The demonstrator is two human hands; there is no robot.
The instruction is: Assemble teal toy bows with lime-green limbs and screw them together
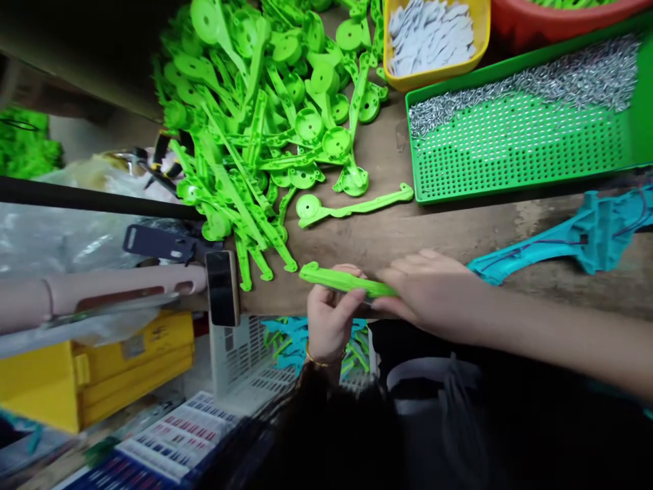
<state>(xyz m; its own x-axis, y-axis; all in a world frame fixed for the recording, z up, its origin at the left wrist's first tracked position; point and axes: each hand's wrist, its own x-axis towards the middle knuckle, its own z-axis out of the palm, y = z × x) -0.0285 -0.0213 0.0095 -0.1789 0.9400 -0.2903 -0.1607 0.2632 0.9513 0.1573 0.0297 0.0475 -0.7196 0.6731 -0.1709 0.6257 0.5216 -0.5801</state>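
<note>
Left grip (327, 318) and right grip (433, 289) hold a green part (339, 279) near similar parts (232, 190).

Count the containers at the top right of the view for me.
3: a yellow bin of white pieces, a green tray of metal bits to its right, and a red tub behind the tray, cut off by the frame. Others may be hidden.

- Light is falling brightly on the green parts (324, 78) over the bench (439, 231).
- The far left and near right are sinking into deep shadow.
- Clear plastic (66, 231) at left is catching glare.
- The right hand (433, 289) is showing slight blur.
- Outer edges are looking stretched.
</note>
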